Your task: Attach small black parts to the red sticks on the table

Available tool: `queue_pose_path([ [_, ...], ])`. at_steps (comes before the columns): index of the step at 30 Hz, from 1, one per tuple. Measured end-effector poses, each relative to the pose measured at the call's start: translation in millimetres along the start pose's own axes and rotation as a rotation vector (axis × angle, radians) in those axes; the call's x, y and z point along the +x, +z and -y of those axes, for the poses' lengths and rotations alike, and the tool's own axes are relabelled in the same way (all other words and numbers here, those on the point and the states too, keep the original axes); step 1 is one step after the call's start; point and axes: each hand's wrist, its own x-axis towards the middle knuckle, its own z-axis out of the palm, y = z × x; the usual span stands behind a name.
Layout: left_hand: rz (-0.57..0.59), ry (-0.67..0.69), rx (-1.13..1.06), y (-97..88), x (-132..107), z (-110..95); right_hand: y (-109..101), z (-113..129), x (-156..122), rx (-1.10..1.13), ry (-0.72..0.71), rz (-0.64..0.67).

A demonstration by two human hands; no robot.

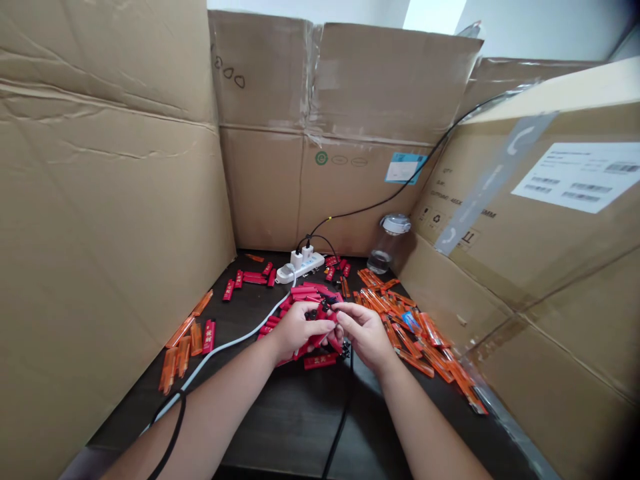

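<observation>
My left hand (299,331) is closed, its fingers around a small red piece that looks like a lighter (326,313) with a black end. My right hand (364,331) meets it from the other side, thumb and forefinger pinched at the same red lighter. The fingers partly hide it. Under and behind both hands lies a pile of red lighters (309,293), several with black tops. One more red lighter (320,361) with gold lettering rests on the dark table (280,427) just in front of the hands.
Orange translucent lighters (420,347) spread along the right; several more (183,353) lie left, near a red one (209,337). Behind stand a white power strip (313,267) with plugs and a clear bottle (385,247). A pale cable (235,341) crosses left. Cardboard walls (265,187) enclose the table.
</observation>
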Motion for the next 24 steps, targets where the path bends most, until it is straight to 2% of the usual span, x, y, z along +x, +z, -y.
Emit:
queue_pose_path([
  [2,0.136,-0.123,-0.135,-0.9,-1,0,-1,0,-1,0.08,0.059,0.063],
  [4,0.201,-0.173,-0.182,0.0,-2,0,-1,-1,-1,0.086,0.095,0.091],
  [6,0.17,-0.123,-0.132,2.6,-2,1,-2,-3,0,0.026,0.085,0.052],
  [9,0.028,-0.011,0.045,6.7,0,6,-1,-6,2,-0.098,0.05,-0.054],
  [11,-0.025,0.012,0.111,8.4,1,9,1,-5,3,-0.166,0.049,-0.085],
  [14,-0.027,-0.013,0.035,9.2,1,9,3,-1,1,-0.241,0.053,-0.051],
  [18,0.025,-0.045,-0.109,8.9,-2,3,3,3,0,-0.254,0.048,0.014],
  [21,0.051,-0.02,-0.103,8.9,-4,1,3,0,1,-0.207,0.098,0.019],
  [24,0.015,0.002,-0.072,9.5,-3,3,3,-5,1,-0.168,0.143,0.053],
])
